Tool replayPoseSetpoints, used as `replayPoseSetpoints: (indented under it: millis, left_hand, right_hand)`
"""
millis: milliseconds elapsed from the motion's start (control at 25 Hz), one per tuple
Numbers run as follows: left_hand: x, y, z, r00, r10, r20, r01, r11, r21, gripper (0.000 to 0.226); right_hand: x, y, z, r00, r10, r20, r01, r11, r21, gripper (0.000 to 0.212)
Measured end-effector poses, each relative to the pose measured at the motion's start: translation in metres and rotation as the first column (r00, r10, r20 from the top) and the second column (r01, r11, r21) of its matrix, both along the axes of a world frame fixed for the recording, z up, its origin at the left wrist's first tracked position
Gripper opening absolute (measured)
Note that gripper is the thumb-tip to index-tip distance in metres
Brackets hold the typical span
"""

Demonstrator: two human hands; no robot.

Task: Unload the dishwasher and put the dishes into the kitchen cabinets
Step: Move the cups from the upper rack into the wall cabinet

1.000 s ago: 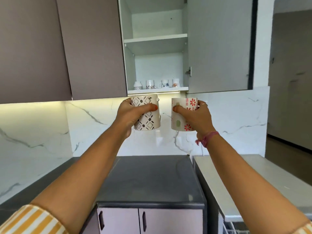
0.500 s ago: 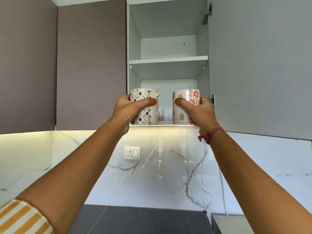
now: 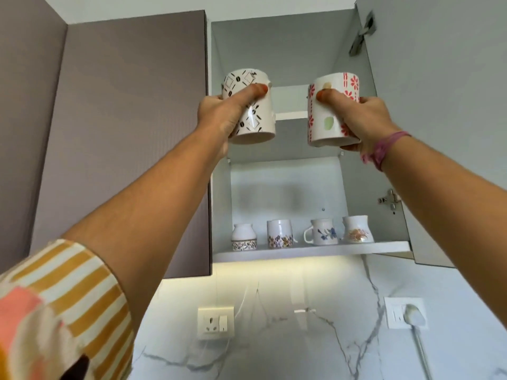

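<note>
Each hand (image 3: 219,116) (image 3: 362,119) has fingers clamped round a mug (image 3: 251,105) (image 3: 333,111) — lift both clear of the upper shelf (image 3: 290,115) edge at frame centre, then set them down gently.

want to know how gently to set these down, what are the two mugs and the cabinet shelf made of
Both mugs, the black-patterned mug and the red-flowered mug, look like glazed ceramic: white, thick rims, glossy highlights. The shelf looks like laminated board with a smooth matte pale finish, though its core cannot be seen.
</note>
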State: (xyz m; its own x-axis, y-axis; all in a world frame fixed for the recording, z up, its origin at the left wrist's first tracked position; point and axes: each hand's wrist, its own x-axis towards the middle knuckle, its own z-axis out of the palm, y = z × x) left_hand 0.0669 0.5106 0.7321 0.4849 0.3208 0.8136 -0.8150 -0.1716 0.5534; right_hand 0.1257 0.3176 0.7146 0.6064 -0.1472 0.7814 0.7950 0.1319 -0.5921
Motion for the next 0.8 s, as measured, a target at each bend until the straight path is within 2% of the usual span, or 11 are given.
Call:
replayPoseSetpoints:
  millis: [200,400,560,680,800]
  left_hand:
    - [0.046,0.009,0.046,0.995,0.029,0.096,-0.031,0.999,0.015,0.054]
    - [0.087,0.012,0.087,0.987,0.035,0.158,-0.032,0.999,-0.020,0.049]
    - [0.120,0.015,0.122,0.987,0.047,0.154,-0.044,0.999,-0.024,0.066]
    - [0.140,0.015,0.136,0.986,0.057,0.156,-0.056,0.998,-0.009,0.060]
    - [0.162,0.017,0.141,0.991,0.054,0.121,-0.056,0.998,0.014,0.059]
  right_hand:
    - [0.040,0.016,0.049,0.997,-0.016,0.078,0.013,0.999,0.044,0.046]
    - [0.074,0.029,0.100,0.990,-0.030,0.137,0.020,0.997,0.076,0.054]
    - [0.107,0.042,0.138,0.987,-0.038,0.159,0.030,0.998,0.053,0.059]
    - [0.125,0.047,0.151,0.987,-0.051,0.154,0.047,0.998,0.033,0.067]
    - [0.143,0.049,0.158,0.982,-0.107,0.153,0.108,0.994,-0.003,0.066]
